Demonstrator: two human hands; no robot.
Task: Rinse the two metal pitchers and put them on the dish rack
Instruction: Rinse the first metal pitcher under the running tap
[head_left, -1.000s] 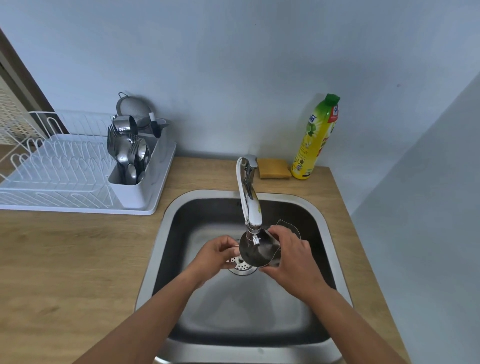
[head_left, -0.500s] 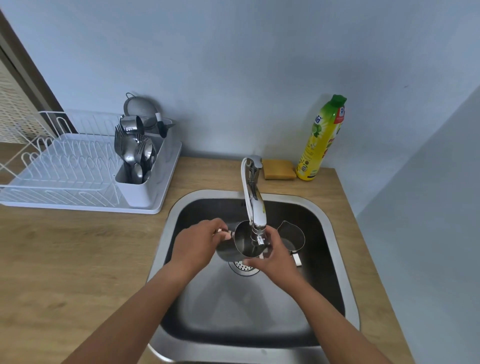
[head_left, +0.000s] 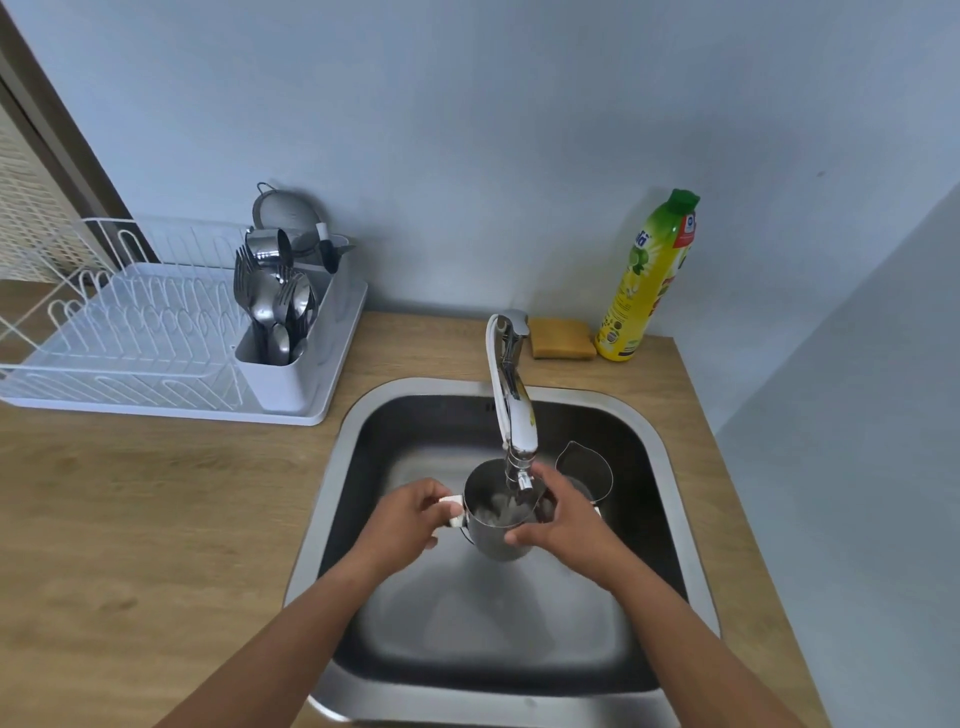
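Note:
I hold a metal pitcher (head_left: 491, 530) upright under the faucet spout (head_left: 514, 415), and water swirls inside it. My left hand (head_left: 410, 519) grips its white handle on the left side. My right hand (head_left: 558, 514) wraps the pitcher's right wall, thumb at the rim. The second metal pitcher (head_left: 584, 467) stands on the sink floor just behind my right hand, partly hidden by it. The white dish rack (head_left: 130, 332) sits on the counter at the far left.
The steel sink (head_left: 670, 499) is set in a wooden counter (head_left: 156, 519). The rack's cutlery holder (head_left: 275, 312) is full of spoons and forks. A sponge (head_left: 563, 338) and a yellow dish soap bottle (head_left: 647, 280) stand behind the faucet by the wall.
The pitcher has turned from tilted toward me to upright under the spout. My left hand shifted onto its handle. The view moved slightly, showing more of the second pitcher.

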